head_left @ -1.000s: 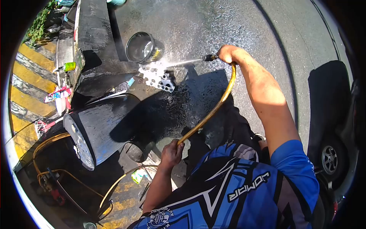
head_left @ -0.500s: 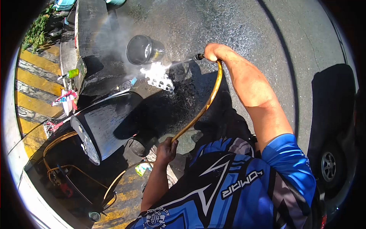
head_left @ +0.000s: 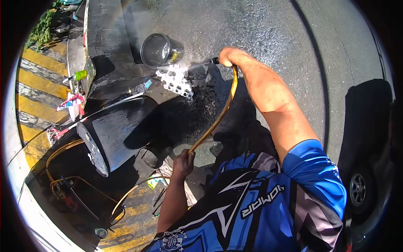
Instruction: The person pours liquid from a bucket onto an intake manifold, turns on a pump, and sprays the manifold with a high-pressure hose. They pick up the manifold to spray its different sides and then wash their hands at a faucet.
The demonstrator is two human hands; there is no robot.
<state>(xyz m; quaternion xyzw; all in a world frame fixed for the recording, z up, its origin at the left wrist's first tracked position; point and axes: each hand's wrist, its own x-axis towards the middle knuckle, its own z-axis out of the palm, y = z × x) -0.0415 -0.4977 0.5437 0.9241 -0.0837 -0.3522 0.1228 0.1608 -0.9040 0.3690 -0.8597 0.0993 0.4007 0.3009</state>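
Hose and wet metal casting, placed relative to the black bucket.

The casting (head_left: 178, 84), pierced by round holes, lies on the ground just beside the black bucket (head_left: 178, 48), on the wearer's side; spray (head_left: 197, 66) reaches it from the nozzle (head_left: 215, 61), to the bucket's right. The right hand (head_left: 230, 56) is curled about the nozzle's rear, its fingertips hidden; the left hand (head_left: 183, 164), well below the bucket in view, has its fingers wrapped round the yellow hose (head_left: 231, 94). The hose, bowed between the hands, is probably pliant but springy and slick when wet, best held close behind the nozzle and again at mid-length. The casting appears rigid, probably weighty and slippery, best gripped by opposite outer edges.
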